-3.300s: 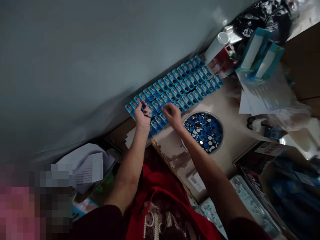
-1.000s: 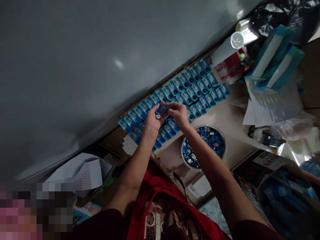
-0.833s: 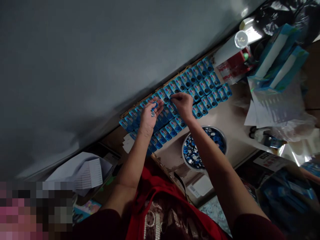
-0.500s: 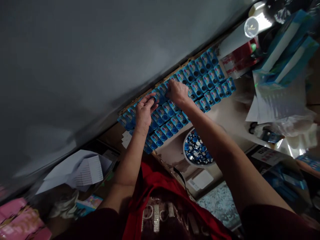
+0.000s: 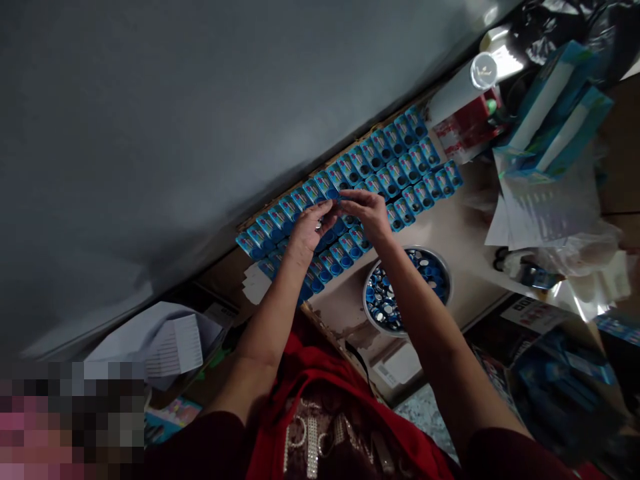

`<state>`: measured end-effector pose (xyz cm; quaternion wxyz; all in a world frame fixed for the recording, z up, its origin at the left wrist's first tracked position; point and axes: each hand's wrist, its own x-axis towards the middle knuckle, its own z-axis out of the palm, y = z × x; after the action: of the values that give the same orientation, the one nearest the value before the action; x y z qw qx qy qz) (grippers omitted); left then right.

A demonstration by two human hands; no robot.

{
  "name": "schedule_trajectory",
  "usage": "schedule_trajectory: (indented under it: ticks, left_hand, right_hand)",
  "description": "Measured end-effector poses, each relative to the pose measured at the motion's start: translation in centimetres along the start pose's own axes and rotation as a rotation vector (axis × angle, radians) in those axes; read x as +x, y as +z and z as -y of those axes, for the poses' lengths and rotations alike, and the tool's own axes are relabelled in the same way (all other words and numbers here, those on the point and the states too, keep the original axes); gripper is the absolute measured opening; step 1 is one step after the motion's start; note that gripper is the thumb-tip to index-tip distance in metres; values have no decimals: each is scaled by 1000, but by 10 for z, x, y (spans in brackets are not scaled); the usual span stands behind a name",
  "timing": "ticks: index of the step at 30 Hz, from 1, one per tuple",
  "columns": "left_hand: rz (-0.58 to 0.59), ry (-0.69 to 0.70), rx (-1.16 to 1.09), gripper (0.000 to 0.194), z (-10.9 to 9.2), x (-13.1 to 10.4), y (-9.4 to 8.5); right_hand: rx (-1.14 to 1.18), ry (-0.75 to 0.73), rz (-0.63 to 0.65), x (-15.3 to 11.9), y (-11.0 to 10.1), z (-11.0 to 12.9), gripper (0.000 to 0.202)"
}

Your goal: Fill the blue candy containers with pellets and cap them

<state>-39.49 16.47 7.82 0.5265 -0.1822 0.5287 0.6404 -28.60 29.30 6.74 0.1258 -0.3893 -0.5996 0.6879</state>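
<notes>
My left hand (image 5: 311, 230) is closed, with a small silver-faced round piece (image 5: 319, 225) showing between its curled fingers. The fingertips of my right hand (image 5: 367, 212) pinch together against those of the left, over a small blue piece (image 5: 338, 199) mostly hidden by the fingers. Below and behind both hands lie rows of small blue printed packs (image 5: 373, 157), each with a round spot at one end. Dark spots fill the right-hand packs; those at the left look plain blue. A round bowl (image 5: 449, 273) of loose blue and silver round pieces stands partly behind my right forearm.
A grey wall (image 5: 200, 120) rises right behind the packs. At the right are a white cylinder (image 5: 457, 90), a red container (image 5: 465, 123), blue cartons (image 5: 555, 113) and white sheets (image 5: 540, 207). Folded paper (image 5: 175, 347) lies at the left, a white box (image 5: 400, 365) below the bowl.
My right hand has drawn back from the packs toward my left hand. My left hand has moved right, and the fingertips now meet. More of the bowl shows.
</notes>
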Motion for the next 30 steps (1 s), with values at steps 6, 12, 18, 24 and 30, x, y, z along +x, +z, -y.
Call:
schedule_trajectory:
  ticks: [6, 12, 18, 24, 30]
  left_hand:
    - [-40, 152, 84, 18, -23, 3, -31]
    - [-81, 488, 742, 14, -11, 0, -55]
    - [-3, 586, 1186, 19, 18, -16, -62]
    - [54, 669, 1471, 22, 23, -16, -57]
    - [12, 606, 1133, 6, 26, -16, -53]
  right_hand:
    - [-741, -192, -208, 58, -10, 12, 10]
    - [-1059, -229, -35, 86, -11, 7, 11]
    - [-1124, -236, 33, 77, -11, 13, 23]
    - [-1214, -226, 62, 78, -13, 19, 16]
    - [-1224, -64, -6, 95, -10, 25, 22]
